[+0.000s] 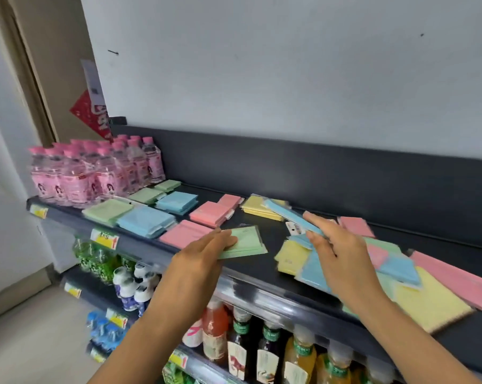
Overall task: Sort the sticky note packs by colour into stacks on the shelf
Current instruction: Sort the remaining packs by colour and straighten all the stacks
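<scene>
On the dark top shelf [262, 278] lie sorted stacks: green packs [108, 210], blue packs [147, 220], pink packs [210, 213] and yellow packs [257, 207]. My left hand [203, 252] holds a green pack [246, 242] near the shelf's front. My right hand [336, 245] pinches a blue pack [288, 213], lifted and tilted over the yellow stack. To the right lies a mixed heap [417, 281] of pink, blue, yellow and green packs, partly hidden by my right hand.
Pink-capped water bottles [95, 170] stand at the shelf's left end. A dark back panel [317, 173] runs behind the packs. Lower shelves hold drink bottles [242, 345], with yellow price tags [104, 237] on the shelf edges.
</scene>
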The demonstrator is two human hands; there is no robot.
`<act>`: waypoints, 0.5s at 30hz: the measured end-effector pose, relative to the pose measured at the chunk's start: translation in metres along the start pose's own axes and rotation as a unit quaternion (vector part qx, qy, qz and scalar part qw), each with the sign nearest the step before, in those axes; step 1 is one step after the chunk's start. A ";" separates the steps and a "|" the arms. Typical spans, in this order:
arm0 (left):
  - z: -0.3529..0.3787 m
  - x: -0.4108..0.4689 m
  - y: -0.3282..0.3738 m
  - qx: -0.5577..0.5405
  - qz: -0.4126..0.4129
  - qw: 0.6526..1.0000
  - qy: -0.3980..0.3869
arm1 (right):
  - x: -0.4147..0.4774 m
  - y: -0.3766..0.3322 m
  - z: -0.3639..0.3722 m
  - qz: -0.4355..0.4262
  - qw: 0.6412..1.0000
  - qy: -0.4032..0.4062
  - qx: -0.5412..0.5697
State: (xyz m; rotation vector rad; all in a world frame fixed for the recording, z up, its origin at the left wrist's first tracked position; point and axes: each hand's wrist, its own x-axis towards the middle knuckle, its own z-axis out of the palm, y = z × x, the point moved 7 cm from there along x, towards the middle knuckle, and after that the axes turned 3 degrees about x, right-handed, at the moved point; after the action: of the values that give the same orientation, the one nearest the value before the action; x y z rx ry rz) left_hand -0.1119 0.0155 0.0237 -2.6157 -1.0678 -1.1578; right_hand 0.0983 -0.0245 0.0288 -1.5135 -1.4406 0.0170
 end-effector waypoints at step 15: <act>-0.054 -0.019 -0.225 0.019 -0.008 1.000 -0.013 | 0.032 -0.097 0.199 -0.027 0.995 -0.044 -0.086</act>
State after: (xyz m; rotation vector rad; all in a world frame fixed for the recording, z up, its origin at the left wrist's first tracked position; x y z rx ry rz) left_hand -0.2957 0.1558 0.0065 -2.6053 -1.1048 -1.0999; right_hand -0.0855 0.1024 0.0108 -1.6301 -1.5865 -0.0747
